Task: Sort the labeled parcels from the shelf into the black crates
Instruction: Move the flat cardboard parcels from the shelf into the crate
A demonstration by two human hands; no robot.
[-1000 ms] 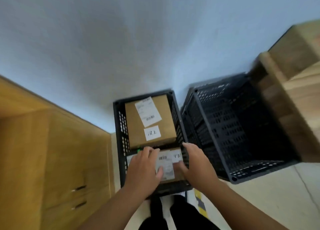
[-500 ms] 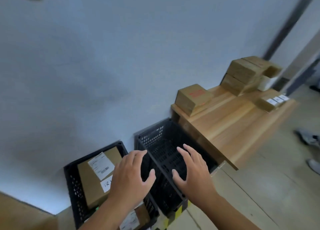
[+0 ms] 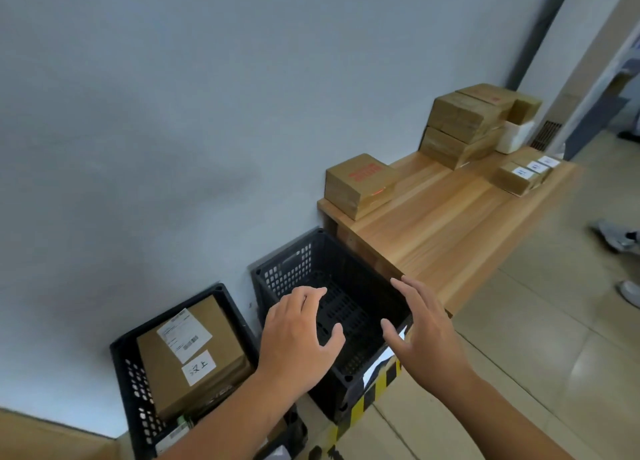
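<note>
Two black crates stand on the floor against the wall. The left crate [image 3: 126,376] holds a brown parcel [image 3: 204,383] with white labels, and a second parcel [image 3: 173,435] shows partly at its near end. The right crate [image 3: 294,269] has nothing in it. My left hand [image 3: 298,335] and my right hand [image 3: 422,328] hover above the right crate, fingers spread, holding nothing. On the wooden shelf [image 3: 450,224] to the right sit a brown parcel with red print [image 3: 360,182], a stack of brown parcels [image 3: 464,127] and small labeled parcels [image 3: 523,175].
A white box [image 3: 516,136] stands behind the stack. Black-and-yellow tape [image 3: 374,394] marks the floor by the right crate. A person's shoes [image 3: 616,238] show at the far right on the tiled floor. A wooden cabinet corner [image 3: 41,439] is at the lower left.
My hands let go of the near parcel in the left crate and moved right, over the right crate. My view swung up and right, bringing the shelf into sight.
</note>
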